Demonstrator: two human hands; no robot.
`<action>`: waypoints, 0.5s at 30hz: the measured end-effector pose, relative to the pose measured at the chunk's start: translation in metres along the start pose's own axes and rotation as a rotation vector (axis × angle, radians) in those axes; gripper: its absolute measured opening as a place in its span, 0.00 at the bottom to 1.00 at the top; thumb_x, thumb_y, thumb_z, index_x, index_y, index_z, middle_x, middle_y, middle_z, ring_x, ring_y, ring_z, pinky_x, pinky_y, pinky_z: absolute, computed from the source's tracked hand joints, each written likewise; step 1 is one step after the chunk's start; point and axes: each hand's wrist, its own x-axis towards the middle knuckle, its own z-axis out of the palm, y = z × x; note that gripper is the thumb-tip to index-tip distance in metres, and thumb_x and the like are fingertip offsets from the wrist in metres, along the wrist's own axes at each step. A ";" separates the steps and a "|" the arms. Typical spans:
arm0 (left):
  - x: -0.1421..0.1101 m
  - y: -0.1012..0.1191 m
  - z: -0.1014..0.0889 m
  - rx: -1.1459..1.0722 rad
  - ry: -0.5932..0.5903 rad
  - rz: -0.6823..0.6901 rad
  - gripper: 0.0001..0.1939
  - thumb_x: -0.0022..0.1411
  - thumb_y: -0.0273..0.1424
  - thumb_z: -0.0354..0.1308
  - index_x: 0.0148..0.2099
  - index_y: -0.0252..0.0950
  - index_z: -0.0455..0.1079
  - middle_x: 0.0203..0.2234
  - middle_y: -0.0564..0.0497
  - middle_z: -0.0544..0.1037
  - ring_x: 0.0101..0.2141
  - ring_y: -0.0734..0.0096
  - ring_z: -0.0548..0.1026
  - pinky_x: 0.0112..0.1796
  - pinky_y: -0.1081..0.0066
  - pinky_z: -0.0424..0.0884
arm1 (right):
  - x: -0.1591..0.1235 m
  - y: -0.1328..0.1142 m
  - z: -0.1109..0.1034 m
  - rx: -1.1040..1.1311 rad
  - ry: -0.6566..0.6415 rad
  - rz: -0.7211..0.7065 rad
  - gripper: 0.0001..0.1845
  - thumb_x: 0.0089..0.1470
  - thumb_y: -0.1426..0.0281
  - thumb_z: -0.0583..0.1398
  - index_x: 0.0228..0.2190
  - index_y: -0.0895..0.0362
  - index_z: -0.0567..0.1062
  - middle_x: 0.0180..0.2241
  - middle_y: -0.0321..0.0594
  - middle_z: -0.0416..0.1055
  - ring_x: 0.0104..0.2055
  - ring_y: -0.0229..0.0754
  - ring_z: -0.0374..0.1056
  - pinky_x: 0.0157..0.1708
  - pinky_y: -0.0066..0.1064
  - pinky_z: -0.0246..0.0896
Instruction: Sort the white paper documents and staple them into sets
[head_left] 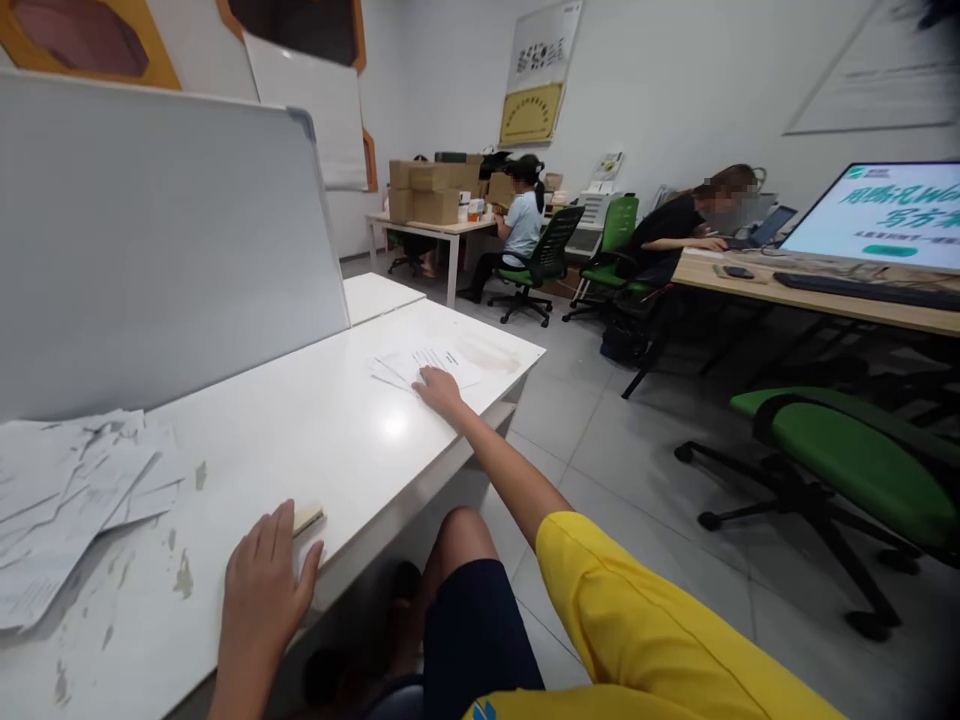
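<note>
My right hand (438,389) is stretched far out across the white table (315,430), its fingers lying flat on a few printed sheets of paper (424,365) near the table's far right end. My left hand (262,590) rests near the front edge, fingers together and laid over a small pale flat object (309,516), perhaps an eraser, whose end sticks out beyond the fingertips. I cannot tell whether that hand grips it or only covers it.
A pile of crumpled printed papers (67,500) lies at the left. A whiteboard (165,230) stands along the table's far side. A green office chair (847,470) is at the right. Two people sit at desks further back, with cardboard boxes (431,190) and a monitor (881,215).
</note>
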 end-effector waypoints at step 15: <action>-0.002 -0.005 0.005 0.003 0.055 0.011 0.28 0.67 0.42 0.45 0.63 0.30 0.59 0.49 0.37 0.74 0.48 0.51 0.71 0.46 0.58 0.66 | 0.000 0.007 0.001 0.022 -0.015 -0.039 0.33 0.57 0.58 0.58 0.60 0.59 0.63 0.62 0.47 0.62 0.64 0.50 0.57 0.61 0.36 0.50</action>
